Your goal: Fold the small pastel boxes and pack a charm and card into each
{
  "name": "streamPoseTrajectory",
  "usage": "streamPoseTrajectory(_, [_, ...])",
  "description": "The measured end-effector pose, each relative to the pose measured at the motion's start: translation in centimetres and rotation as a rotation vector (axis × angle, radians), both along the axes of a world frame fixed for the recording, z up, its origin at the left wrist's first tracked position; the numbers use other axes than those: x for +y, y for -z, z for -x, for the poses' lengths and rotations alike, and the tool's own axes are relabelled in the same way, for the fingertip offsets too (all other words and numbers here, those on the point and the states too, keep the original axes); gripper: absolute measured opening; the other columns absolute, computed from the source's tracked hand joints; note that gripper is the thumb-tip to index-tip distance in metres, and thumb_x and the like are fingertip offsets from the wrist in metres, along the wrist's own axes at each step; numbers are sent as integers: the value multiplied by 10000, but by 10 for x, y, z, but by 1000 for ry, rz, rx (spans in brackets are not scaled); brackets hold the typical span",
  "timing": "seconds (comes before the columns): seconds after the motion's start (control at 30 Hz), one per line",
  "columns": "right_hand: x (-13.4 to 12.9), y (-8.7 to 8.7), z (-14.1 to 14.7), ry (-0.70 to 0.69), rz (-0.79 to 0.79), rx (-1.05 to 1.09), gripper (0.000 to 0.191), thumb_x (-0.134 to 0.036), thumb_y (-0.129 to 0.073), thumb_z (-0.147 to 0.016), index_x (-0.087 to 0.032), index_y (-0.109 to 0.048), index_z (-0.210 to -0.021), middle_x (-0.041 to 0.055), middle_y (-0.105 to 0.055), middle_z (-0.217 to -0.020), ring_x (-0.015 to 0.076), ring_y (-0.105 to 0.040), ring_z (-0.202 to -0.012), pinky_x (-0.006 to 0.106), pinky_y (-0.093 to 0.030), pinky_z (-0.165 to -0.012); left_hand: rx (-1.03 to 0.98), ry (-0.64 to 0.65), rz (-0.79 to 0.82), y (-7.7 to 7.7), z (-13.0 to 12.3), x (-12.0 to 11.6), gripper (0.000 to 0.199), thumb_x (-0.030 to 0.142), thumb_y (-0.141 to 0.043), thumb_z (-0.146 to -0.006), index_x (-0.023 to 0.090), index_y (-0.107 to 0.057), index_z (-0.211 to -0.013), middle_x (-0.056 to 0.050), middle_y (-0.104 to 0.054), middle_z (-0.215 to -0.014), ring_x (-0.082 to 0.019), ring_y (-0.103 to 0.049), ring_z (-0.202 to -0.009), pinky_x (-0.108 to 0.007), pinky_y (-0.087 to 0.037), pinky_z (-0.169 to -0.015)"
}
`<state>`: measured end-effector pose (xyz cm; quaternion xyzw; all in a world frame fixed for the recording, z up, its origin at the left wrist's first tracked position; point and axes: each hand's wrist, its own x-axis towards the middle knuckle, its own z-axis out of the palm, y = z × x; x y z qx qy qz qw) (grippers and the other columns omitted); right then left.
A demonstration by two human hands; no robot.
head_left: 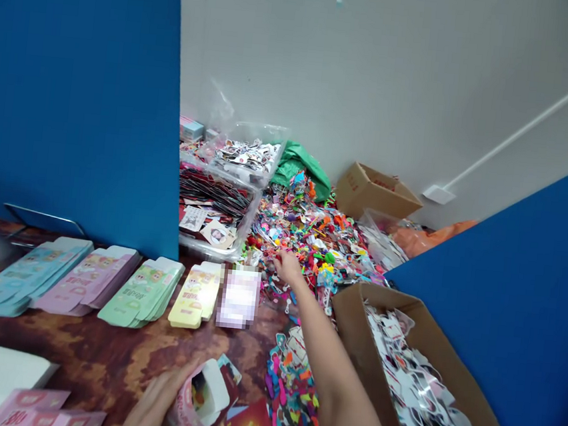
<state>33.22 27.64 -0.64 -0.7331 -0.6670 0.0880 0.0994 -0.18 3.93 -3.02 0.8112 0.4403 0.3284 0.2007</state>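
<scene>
Brown marbled tabletop (119, 358) between blue partition panels (75, 86)

Pale grey wall (353, 65) forms the background. The left hand (158, 398) grasps an open pink-and-white cardboard carton (186, 412) at the near edge of the view; the carton is tilted, its mouth visible and its contents only partly discernible. The right hand (287, 267) extends to the near edge of a heap of small multicoloured trinkets (324, 243); whether its fingers grip a piece cannot be told. Flat stacks of blue (31, 276), pink-purple (89, 278), green (143, 290) and yellow cartons (196, 295) stand in a row beyond the left hand. One brown cardboard box (354, 320), containing white-edged cut-outs (418, 380), sits right of the right forearm.
</scene>
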Motion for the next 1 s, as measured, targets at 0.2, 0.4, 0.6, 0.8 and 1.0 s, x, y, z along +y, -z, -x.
streamPoseTrajectory(0.2, [-35,-60,-17,-79,-77,157,201,-306,-493,-930,-178,-646,-956,33,-686,-786,166,-595,-704,249,-426,-663,-73,-23,80,4,-5,2,737,286,-666,-796,300,-341,-1457,-54,-592,-1371,-232,-611,-1204,-309,-529,-978])
streamPoseTrajectory(0.4, [-87,-98,7,-200,-40,337,136,-266,-553,-867,-186,-662,-853,9,-662,-697,150,-575,-609,258,-437,-591,-185,-95,175,1,-11,6,655,309,-660,-807,251,-417,-1413,-93,-602,-1325,-255,-613,-1184,-366,-531,-968])
streamPoseTrajectory(0.6, [-148,-125,71,-462,178,713,179,-316,-561,-899,-180,-663,-957,19,-668,-716,141,-600,-589,254,-472,-558,-216,-161,201,-4,-5,11,624,297,-668,-794,209,-453,-1373,-113,-585,-1310,-268,-578,-1198,-424,-482,-1009])
streamPoseTrajectory(0.8, [-187,-108,135,-643,148,564,129,-187,-615,-864,-194,-674,-979,-8,-700,-808,141,-648,-728,236,-491,-688,-191,-152,134,-16,-3,1,620,274,-648,-807,224,-434,-1387,-112,-568,-1330,-278,-539,-1240,-450,-457,-1037])
streamPoseTrajectory(1.0, [-213,-95,155,-726,-137,406,362,-217,-614,-898,-202,-552,-1254,93,-657,-1120,206,-647,-986,304,-523,-834,-203,-152,74,-30,1,-9,598,314,-641,-833,203,-429,-1381,-127,-586,-1298,-276,-567,-1208,-443,-482,-1014])
